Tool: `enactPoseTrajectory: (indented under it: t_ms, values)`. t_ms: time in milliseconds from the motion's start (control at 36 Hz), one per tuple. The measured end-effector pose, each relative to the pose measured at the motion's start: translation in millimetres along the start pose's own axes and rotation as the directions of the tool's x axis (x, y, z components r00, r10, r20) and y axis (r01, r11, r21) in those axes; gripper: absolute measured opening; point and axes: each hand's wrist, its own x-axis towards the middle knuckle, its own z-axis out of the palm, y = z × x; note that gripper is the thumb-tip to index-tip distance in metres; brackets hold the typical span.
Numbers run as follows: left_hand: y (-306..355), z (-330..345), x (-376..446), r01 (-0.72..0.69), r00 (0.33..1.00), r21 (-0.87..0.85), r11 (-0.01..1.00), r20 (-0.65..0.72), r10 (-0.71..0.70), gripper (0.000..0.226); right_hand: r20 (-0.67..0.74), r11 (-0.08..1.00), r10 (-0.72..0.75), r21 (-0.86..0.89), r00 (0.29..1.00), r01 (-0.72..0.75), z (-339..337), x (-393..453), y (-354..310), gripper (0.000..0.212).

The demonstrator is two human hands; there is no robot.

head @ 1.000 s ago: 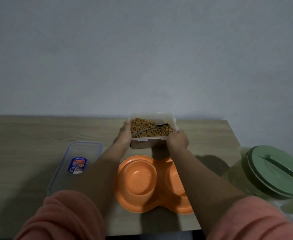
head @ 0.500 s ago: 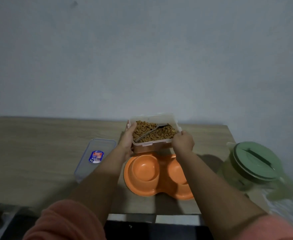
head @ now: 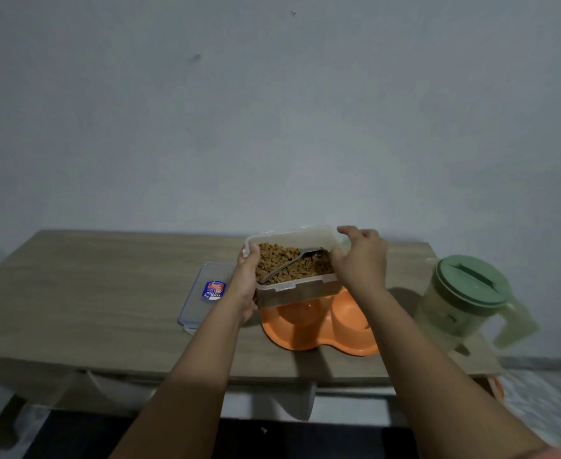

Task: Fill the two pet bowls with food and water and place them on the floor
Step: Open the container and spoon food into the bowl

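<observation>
Nearest the camera, two bare forearms reach out over the front edge of the wooden table (head: 74,293), and just beyond that edge sits the orange double pet bowl (head: 319,329), its two wells side by side so that its long axis runs left to right along the table; both wells look bare, so by my reading neither food nor water has gone in yet. Above the bowl's far half the clear food container (head: 292,289) is held off the table, its long side also running left to right and its open top tilted slightly toward the person. The left hand (head: 247,283) grips the container's left end, thumb over the rim and fingers under the side, probably to carry the weight. The right hand (head: 362,260) hovers at the right end with fingers loosely spread; whether it touches the wall I cannot tell, and it seems free to take the metal spoon (head: 289,265), which lies on the kibble (head: 279,260) with its bowl to the far right and its handle toward the near left. The lid (head: 203,293) lies flat to the left, out of the way, and the green-lidded pitcher (head: 464,299) stands at the right, handy for water.
</observation>
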Motion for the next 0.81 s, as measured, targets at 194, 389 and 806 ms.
enactPoseTrajectory:
  t_ms: [194,389,806]
  values:
    - [7,1,-15,0.015,0.999,-0.017,1.0,0.047,-0.014,0.051,0.33,0.905,-0.38,-0.062,0.864,0.422,-7,-7,-42,0.023]
    - [9,-2,-16,0.012,0.997,-0.042,0.999,0.071,-0.009,0.051,0.474,0.843,-0.443,-0.069,0.761,0.534,1,-16,-56,0.023]
    - [5,-12,-19,-0.005,1.0,-0.138,0.99,0.009,0.006,0.052,0.009,0.861,-0.506,0.055,0.862,0.505,2,-7,-60,0.019]
